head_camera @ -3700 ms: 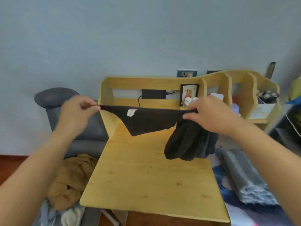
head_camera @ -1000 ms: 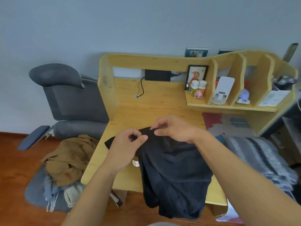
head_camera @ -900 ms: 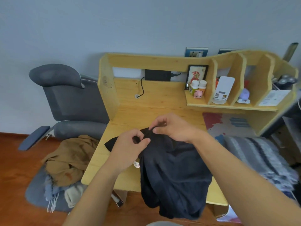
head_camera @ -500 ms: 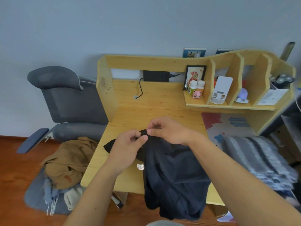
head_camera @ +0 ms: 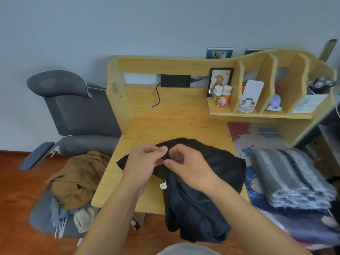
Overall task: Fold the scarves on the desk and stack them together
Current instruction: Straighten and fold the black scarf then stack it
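Pale blue wall behind, and under it a yellow wooden desk with a shelf unit along its back edge. On the near half of the desk lies the black scarf, bunched and unfolded: one narrow end points left across the wood, a broad part sits on the top toward the right, and a long tail hangs off the front edge toward the floor. Its long axis, as far as the heap shows, runs from the desk down over that edge, so most of the cloth lies below and to the right of the two hands.

Both hands meet over the upper left part of the scarf, almost touching each other. The left hand has its fingers curled in with thumb and forefinger nipped together on the cloth's edge. The right hand, just beside it, is likewise curled and seems to pinch the same edge, though its fingertips are turned away and I cannot be sure how much cloth it has. A small white tag shows just below the left wrist.

To my eye they are finding a corner or hem to draw the scarf out straight; the right hand is nearer the hanging bulk. A grey striped scarf sits folded to the right, well apart
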{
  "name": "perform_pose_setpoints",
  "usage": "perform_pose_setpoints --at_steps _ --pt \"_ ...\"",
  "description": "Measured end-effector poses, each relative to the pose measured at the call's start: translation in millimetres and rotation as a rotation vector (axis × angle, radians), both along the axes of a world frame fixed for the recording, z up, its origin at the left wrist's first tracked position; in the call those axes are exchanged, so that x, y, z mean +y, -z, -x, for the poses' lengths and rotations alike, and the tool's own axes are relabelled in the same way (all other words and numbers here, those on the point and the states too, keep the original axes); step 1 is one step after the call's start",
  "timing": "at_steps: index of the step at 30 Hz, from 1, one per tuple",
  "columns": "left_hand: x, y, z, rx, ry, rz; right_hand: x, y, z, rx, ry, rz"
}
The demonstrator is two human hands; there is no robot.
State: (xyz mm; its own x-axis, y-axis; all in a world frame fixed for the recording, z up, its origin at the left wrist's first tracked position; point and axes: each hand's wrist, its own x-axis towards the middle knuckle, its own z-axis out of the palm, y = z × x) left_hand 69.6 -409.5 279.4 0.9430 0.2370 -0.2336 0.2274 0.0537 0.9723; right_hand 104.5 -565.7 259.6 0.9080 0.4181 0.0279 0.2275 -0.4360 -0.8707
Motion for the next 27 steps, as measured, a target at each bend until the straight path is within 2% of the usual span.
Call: perform_pose_setpoints --at_steps 4,10,12,15,20,22,24,26,27 --pt "-14.1 -2.9 5.9 -0.020 -0.016 -0.123 4.6 9.5 9.6 -0.097 0.153 -0.034" --pt "-25.7 -6.6 11.6 -0.098 -0.022 -0.460 9.3 2.0 10.9 -0.277 0.159 0.029" --pt "-21.1 -4.7 11.3 -0.124 -0.016 -0.492 7.8 -2.9 8.5 -0.141 0.152 -0.045" --pt "-13.0 -6.6 13.5 -0.125 0.024 -0.437 2.2 -10.0 7.6 0.114 0.097 -0.184" --pt "-0.7 -7.4 11.7 -0.082 0.075 -0.314 -4.5 -11.0 7.2 0.396 0.092 -0.418" --pt "5.1 -6.2 13.0 -0.062 0.071 -0.345 -11.3 -15.4 -6.9 0.514 0.178 -0.476" --pt "11.7 -5.8 15.5 -0.025 0.057 -0.395 -26.5 -30.0 -39.0 0.532 0.379 -0.426" --pt "19.0 -5.8 15.9 0.007 0.035 -0.387 -48.1 -61.4 -73.4 0.437 0.595 -0.463" --pt "21.5 -6.9 15.5 0.014 0.036 -0.362 -58.4 -82.4 -86.3 0.295 0.727 -0.495"
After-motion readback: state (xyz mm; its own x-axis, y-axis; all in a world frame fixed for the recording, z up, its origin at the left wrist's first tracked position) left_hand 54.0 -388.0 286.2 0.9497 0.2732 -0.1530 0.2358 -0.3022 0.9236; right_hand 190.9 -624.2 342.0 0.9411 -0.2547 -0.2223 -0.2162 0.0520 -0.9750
